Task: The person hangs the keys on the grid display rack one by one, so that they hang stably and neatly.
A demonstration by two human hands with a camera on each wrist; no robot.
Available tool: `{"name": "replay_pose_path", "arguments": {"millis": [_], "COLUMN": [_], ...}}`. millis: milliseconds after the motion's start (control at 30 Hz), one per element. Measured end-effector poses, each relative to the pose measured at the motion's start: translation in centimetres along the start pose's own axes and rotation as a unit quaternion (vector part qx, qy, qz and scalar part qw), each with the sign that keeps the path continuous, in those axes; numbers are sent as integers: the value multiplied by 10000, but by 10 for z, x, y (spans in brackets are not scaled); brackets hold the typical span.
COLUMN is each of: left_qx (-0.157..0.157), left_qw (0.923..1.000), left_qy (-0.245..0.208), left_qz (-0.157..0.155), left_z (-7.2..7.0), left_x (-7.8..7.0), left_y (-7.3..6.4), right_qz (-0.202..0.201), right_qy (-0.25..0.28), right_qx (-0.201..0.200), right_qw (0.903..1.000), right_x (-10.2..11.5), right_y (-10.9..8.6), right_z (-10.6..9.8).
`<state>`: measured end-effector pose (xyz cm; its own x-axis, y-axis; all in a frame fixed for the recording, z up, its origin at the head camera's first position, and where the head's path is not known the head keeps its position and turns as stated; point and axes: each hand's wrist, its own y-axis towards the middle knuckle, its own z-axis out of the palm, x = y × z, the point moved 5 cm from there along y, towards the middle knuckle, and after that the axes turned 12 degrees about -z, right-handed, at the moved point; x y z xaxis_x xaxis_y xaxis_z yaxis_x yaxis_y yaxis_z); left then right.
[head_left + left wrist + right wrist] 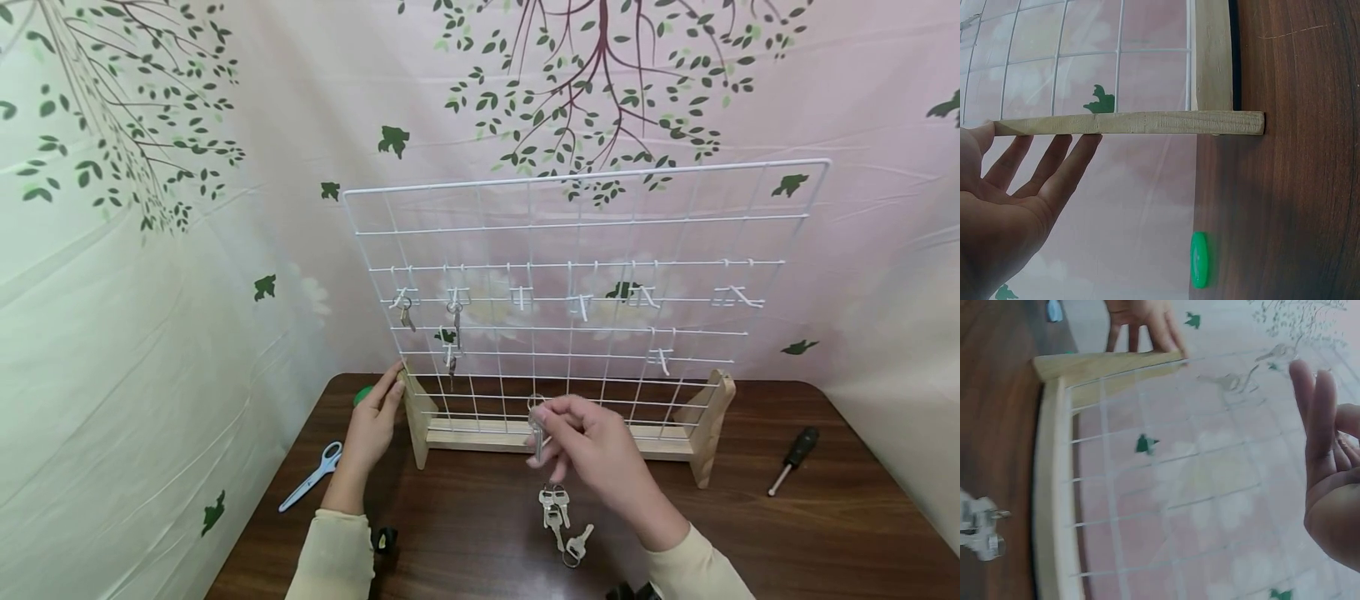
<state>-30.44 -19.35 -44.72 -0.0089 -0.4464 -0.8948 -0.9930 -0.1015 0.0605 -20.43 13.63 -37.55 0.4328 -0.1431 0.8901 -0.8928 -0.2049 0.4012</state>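
Observation:
A white wire grid rack (585,177) stands in wooden end supports on the table. My left hand (372,429) holds the left wooden support (1147,122), fingertips against its outer face and thumb at its end. In front of the grid, my right hand (592,446) pinches a key (538,442) with its ring upward. Keys hang from hooks at the left: one key (406,315), another key (457,321) beside it and a lower key (452,365). Other white hooks (581,307) hold nothing. Below my right hand, several loose keys (553,517) lie on the table.
Light blue scissors (311,477) lie at the left, and a black-handled screwdriver (801,448) at the right. Behind the left support sits a round green object (1199,260). A leaf-printed cloth (300,125) hangs close behind the brown table (465,517).

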Motion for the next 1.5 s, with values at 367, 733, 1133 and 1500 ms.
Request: {"name": "replay_pose_path", "arguments": {"millis": [367, 733, 1133, 1500], "left_qx": [-51, -71, -125, -149], "left_qw": [10000, 9999, 9999, 9998], "left_qy": [43, -24, 67, 119], "left_qz": [14, 89, 28, -3], "left_z": [0, 1, 0, 0], "left_x": [2, 0, 3, 3], "left_y": [2, 4, 4, 2], "right_qz": [-1326, -1782, -1613, -1222], "right_qy": [-172, -84, -115, -284], "right_qx": [-643, -870, -878, -938], "right_qw": [9889, 9801, 9829, 9877], "right_x": [52, 64, 60, 47], "right_y": [40, 65, 70, 76], "right_z": [-3, 0, 0, -4]}}
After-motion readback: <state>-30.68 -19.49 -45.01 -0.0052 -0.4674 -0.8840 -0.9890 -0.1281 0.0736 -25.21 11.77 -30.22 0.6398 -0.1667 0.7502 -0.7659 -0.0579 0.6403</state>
